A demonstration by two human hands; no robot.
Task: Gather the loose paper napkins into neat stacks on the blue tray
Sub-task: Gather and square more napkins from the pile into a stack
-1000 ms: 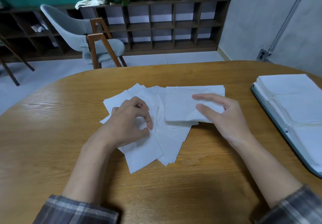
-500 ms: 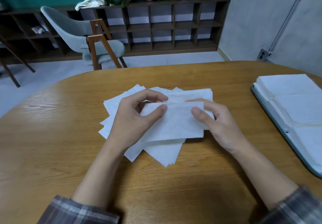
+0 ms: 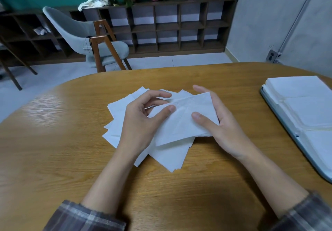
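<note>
Left hand and right hand each pinch opposite ends of one white paper napkin above the loose white napkin pile on the oval wooden table, well apart from the napkin-filled blue tray at right.

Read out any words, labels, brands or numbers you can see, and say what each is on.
No text can be read.
The white paper napkins, blue tray and oval wooden table show no print.
The crumpled white bundle on the dark wooden shelf is too blurred to tell.
</note>
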